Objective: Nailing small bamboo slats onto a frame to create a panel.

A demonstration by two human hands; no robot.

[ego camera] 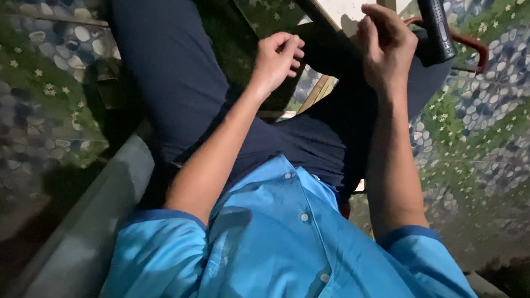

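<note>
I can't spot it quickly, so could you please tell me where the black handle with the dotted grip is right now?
In the head view, the black handle stands at the top right, just beside the right hand, with a curved red bar behind it.

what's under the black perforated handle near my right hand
Under the black perforated handle a curved reddish-brown bar shows, lying over the pebble-and-flower patterned floor. The right hand and dark trouser leg cover where the bar continues.
</note>
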